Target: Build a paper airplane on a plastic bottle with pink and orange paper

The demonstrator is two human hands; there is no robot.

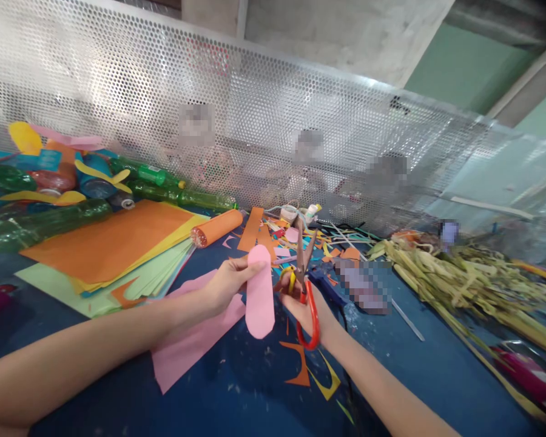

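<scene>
Between the fingers of my left hand (pixel 234 278) is a pink paper strip (pixel 260 303) with rounded ends, held upright near its top. My right hand (pixel 303 306) grips a pair of scissors (pixel 309 321) with red-orange handles. Their blades point up and away from me and are spread apart, just right of the strip and not on it. Below my left forearm a larger sheet of pink paper (pixel 177 358) lies on the blue table (pixel 236 400). Curved orange scraps (pixel 300 364) and a yellow scrap (pixel 330 379) rest under my right hand.
A stack of coloured paper (pixel 118 237) and green plastic bottles (pixel 40 224) occupy the left side. An orange-wrapped roll (pixel 218 227) lies behind my left hand. A blue glue gun (pixel 327 285) sits right of the scissors. Dried husks (pixel 459 273) cover the far right; a perforated metal screen (pixel 255 115) stands behind.
</scene>
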